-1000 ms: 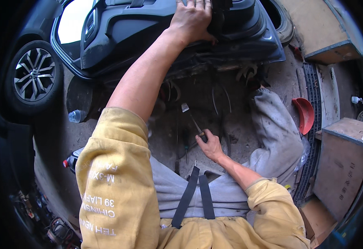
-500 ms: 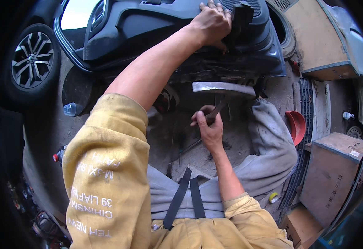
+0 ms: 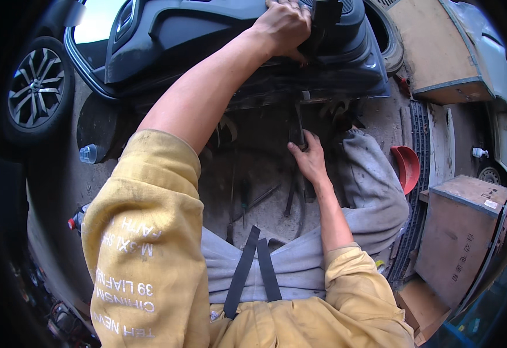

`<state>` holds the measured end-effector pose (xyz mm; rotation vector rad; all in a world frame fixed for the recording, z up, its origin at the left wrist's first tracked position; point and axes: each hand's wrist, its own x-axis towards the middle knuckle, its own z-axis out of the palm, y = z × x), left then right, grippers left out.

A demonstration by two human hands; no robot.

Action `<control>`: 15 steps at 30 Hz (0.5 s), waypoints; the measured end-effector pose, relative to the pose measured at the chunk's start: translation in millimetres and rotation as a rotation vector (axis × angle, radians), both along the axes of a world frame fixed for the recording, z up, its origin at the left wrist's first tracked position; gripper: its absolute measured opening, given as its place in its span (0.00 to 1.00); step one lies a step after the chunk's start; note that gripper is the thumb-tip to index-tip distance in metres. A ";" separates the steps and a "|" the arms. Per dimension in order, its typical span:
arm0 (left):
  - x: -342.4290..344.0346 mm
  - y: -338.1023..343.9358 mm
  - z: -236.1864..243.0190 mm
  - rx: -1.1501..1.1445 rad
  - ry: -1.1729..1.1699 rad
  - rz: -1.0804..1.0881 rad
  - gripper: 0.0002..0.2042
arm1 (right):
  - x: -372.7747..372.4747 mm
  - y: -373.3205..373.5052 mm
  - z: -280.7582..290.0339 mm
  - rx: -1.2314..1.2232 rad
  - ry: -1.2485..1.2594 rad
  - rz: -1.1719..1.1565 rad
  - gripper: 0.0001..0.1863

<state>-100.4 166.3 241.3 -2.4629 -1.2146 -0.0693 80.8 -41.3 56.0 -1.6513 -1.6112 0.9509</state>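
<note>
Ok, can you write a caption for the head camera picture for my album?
Left hand on a car door, right hand holding a hammer near its edge.

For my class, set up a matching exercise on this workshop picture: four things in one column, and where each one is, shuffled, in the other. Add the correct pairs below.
Things
1. Left hand
2. Right hand
3. Curved red object
4. Large spoked wheel

Places
A. Around the handle of a hammer
B. Near the picture's left edge
C. On the dark car door
D. To the right of the bent grey trouser leg

Correct pairs
1-C
2-A
3-D
4-B
</note>
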 end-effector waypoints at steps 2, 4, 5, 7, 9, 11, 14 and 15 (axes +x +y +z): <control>2.4 -0.3 -1.1 -0.003 0.009 0.012 0.60 | 3.1 4.5 6.2 -0.234 0.168 -0.023 0.21; 5.3 -0.7 -0.7 -0.025 0.005 -0.006 0.60 | 4.6 6.6 16.4 -0.342 0.183 0.008 0.17; 3.4 0.1 -0.1 -0.018 -0.001 -0.008 0.60 | 3.9 4.1 24.9 -0.333 0.114 0.050 0.15; -2.0 3.6 1.7 -0.002 -0.018 -0.015 0.60 | -0.1 -18.6 31.1 -0.192 0.018 0.146 0.14; -6.2 9.4 -7.0 0.084 0.006 -0.022 0.60 | -6.6 -54.6 31.1 -0.197 -0.069 0.203 0.15; -3.8 0.9 0.7 0.032 -0.006 -0.021 0.60 | -5.9 -89.4 14.4 0.188 -0.376 0.205 0.15; -2.5 -6.9 1.5 0.049 -0.003 -0.029 0.59 | -2.6 -97.4 12.1 -0.087 -0.316 0.189 0.13; -1.1 -7.4 2.8 0.045 0.001 -0.039 0.58 | -2.7 -95.4 11.0 -0.260 -0.213 0.167 0.13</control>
